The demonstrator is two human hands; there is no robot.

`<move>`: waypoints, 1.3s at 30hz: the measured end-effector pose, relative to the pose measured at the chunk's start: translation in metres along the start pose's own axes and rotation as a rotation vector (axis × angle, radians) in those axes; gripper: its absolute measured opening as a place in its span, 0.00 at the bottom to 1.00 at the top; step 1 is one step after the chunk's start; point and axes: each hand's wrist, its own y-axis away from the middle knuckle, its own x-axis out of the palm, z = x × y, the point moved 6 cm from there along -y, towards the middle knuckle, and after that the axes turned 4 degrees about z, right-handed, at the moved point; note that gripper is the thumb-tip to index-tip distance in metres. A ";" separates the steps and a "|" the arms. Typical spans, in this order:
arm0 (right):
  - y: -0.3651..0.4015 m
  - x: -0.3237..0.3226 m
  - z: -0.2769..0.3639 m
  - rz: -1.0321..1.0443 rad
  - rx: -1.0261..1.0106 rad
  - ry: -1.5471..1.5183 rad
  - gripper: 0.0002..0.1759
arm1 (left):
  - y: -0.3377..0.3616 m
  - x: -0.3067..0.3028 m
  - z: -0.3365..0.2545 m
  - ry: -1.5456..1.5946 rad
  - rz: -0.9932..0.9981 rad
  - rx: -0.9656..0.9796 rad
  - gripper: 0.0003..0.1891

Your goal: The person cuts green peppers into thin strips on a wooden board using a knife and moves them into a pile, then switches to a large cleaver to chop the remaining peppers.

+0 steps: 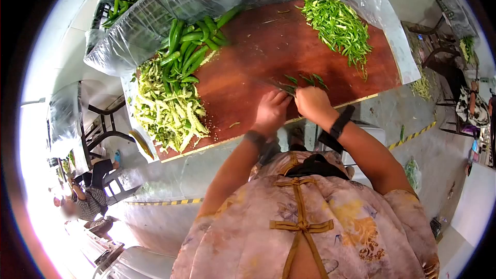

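Note:
My left hand (272, 108) is at the front edge of the red-brown board (243, 72), its fingers pressed together around something I cannot make out. Touching or nearly touching it, my right hand (312, 102) is closed round a thin dark tool (285, 87), perhaps a knife. Small cut green pieces (313, 79) lie just beyond my right hand. Whole green peppers (188, 51) are heaped on the board's left side, above a pile of pale seedy pepper cores (168, 108). Thin green strips (338, 33) form a pile at the right.
Behind the board stands a plastic-covered crate (139, 26) with more green peppers. A seated person (93, 199) is at the far left beside a dark chair frame (106, 129). More chairs and a bag of greens (412, 172) are at the right.

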 end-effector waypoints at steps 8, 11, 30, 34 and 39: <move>0.025 -0.012 -0.022 -0.050 0.061 -0.055 0.10 | 0.003 -0.005 -0.005 -0.043 -0.044 0.006 0.17; 0.045 -0.020 -0.012 0.000 0.036 -0.061 0.10 | 0.003 -0.005 -0.006 -0.052 -0.043 0.003 0.16; -0.020 -0.003 0.007 -0.072 0.024 -0.055 0.14 | 0.004 0.004 0.002 -0.022 0.017 0.059 0.15; 0.006 -0.016 -0.011 -0.112 0.081 -0.104 0.14 | 0.007 -0.010 -0.007 0.050 -0.107 0.153 0.17; 0.040 -0.014 -0.019 -0.002 0.149 -0.115 0.09 | 0.014 -0.027 -0.004 -0.101 -0.054 0.048 0.18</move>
